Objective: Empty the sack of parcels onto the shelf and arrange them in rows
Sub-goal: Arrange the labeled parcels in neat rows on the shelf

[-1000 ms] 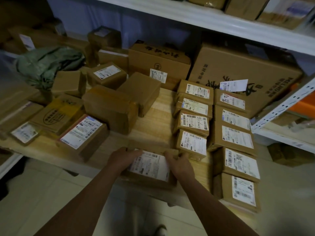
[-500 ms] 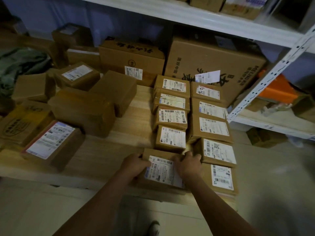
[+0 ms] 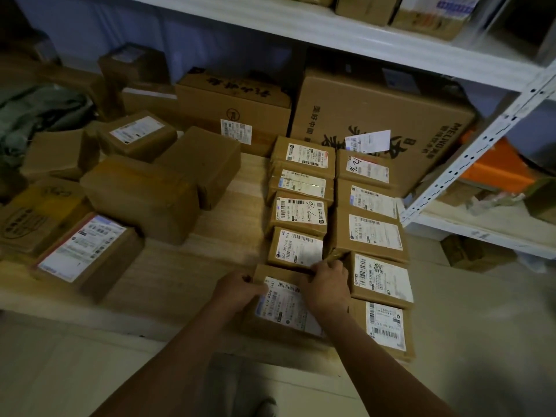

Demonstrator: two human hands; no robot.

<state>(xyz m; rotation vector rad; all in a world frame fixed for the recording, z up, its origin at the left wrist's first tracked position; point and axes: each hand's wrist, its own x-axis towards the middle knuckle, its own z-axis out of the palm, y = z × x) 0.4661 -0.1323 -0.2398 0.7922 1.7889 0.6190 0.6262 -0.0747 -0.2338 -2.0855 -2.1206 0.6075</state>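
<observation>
Both hands clamped on parcel (image 3: 282, 305) at shelf (image 3: 180, 284) front edge: left hand (image 3: 237, 291) on left side, right hand (image 3: 326, 288) on far-right corner. Long axis runs away from person. Left row (image 3: 298, 206) directly beyond, touching. Loose parcels (image 3: 138, 197) far left.

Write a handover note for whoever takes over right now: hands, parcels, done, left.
Left hand and right hand: both grip the held parcel, at the near end of the left row on the wooden shelf.
Done: left row has four parcels behind it; right row has six.
Left: seat this parcel, then line up the loose boxes at left. The green sack lies crumpled at far left; contents not visible.
</observation>
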